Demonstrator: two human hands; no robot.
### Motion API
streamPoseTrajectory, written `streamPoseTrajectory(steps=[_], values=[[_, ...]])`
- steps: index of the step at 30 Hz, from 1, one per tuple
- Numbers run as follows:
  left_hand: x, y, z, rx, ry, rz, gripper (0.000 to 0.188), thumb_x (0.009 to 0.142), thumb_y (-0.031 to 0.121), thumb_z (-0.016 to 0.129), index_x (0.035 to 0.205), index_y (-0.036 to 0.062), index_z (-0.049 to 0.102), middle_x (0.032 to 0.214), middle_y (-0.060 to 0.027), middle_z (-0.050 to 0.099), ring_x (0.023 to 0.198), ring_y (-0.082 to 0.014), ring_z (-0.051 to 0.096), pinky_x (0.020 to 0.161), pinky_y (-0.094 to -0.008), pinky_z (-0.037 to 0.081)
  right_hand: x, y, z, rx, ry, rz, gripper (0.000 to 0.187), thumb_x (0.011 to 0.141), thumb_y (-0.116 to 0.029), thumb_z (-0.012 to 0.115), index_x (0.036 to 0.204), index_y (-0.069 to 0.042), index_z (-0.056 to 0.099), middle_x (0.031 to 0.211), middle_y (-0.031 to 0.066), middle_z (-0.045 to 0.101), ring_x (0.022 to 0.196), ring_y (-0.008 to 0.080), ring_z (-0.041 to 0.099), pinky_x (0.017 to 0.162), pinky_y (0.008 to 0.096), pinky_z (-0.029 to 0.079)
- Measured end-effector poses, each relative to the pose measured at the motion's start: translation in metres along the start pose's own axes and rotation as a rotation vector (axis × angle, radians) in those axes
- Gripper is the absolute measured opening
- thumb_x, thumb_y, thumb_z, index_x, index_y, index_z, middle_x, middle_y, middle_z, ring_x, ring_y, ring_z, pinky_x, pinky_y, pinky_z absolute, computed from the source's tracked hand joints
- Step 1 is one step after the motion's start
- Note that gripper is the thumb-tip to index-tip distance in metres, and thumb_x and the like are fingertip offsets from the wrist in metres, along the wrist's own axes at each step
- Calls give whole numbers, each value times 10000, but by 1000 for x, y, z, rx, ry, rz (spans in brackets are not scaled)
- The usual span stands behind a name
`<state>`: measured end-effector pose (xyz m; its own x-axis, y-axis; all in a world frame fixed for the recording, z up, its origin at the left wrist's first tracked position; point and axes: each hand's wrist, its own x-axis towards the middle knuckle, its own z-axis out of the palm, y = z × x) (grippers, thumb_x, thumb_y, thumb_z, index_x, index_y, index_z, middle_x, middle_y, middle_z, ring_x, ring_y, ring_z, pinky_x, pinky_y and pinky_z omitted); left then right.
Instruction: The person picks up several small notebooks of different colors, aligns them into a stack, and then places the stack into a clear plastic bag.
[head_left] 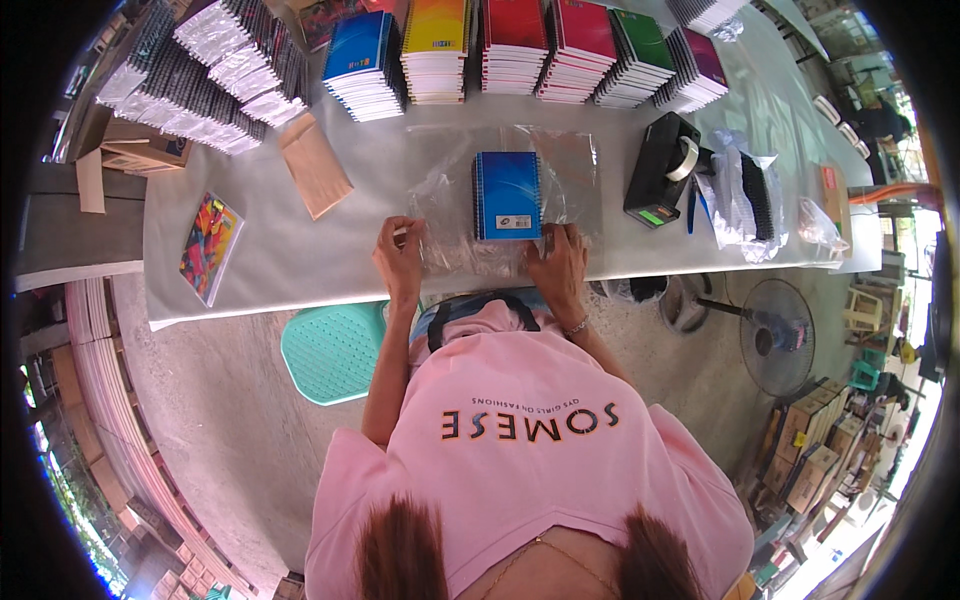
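While a blue spiral-bound notebook with a pale label (508, 195) lies on crinkled clear plastic film (447, 205) near the middle of the grey-covered table (280, 250), both bare hands are at the table's near edge. The left hand (399, 262) is at the film's left edge, well apart from the notebook; its fingers are bent inward with only a narrow gap to the thumb, and their tips meet the film's margin, though I cannot tell whether they pinch it. The right hand (560, 265) is at the notebook's near right corner, its fingers bent and slightly spread, the tips at the corner and the film beside it; whether they grip either one cannot be told.

Along the far side stand, from left to right, blue (365, 70), yellow (435, 50), red, pink, green and purple stacks of spiral notebooks. To the right of the film sits a black tape dispenser with a pale roll (660, 170), and farther right lies a black spiral-edged bundle in clear wrapping (755, 200). On the left are a flat brown paper envelope (315, 165) and, nearer, a multicoloured rectangular booklet (209, 245).
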<state>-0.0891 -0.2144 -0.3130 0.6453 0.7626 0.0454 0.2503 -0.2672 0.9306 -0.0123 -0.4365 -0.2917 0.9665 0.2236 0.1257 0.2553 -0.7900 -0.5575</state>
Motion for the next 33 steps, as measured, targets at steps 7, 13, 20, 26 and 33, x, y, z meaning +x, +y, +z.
streamPoseTrajectory(steps=[7,13,20,26,33], values=[[3,4,-5,9,54,-107,202,778,130,765,907,23,654,757,-73,677,654,-131,607,631,-279,483,1,1,0,-2,-13,20,301,734,-224,710,998,-100,634,1012,96,572,1001,304,541,858,438,400],[10,9,-16,62,-95,-245,188,772,150,768,899,24,708,752,-65,694,644,-115,602,633,-259,479,3,12,-11,182,-87,-19,230,767,-90,689,992,-54,653,939,123,593,868,291,602,753,389,468],[11,34,-19,159,-93,-168,161,806,160,730,872,13,722,740,-61,704,638,-98,594,628,-261,477,9,63,-31,577,-117,253,232,809,-21,664,1041,-23,658,762,38,639,651,89,574,615,259,477],[9,20,-11,126,-96,-82,111,821,129,697,884,44,730,790,-107,689,712,-206,656,668,-300,496,12,61,-45,790,-133,371,364,810,-31,673,1164,-41,587,750,45,622,680,99,578,621,249,477],[14,27,-4,412,-190,120,189,850,176,648,956,40,726,889,-152,607,829,-312,598,775,-387,470,12,66,-58,605,-188,292,677,760,5,710,1353,-90,398,825,40,594,711,99,573,644,252,479]])
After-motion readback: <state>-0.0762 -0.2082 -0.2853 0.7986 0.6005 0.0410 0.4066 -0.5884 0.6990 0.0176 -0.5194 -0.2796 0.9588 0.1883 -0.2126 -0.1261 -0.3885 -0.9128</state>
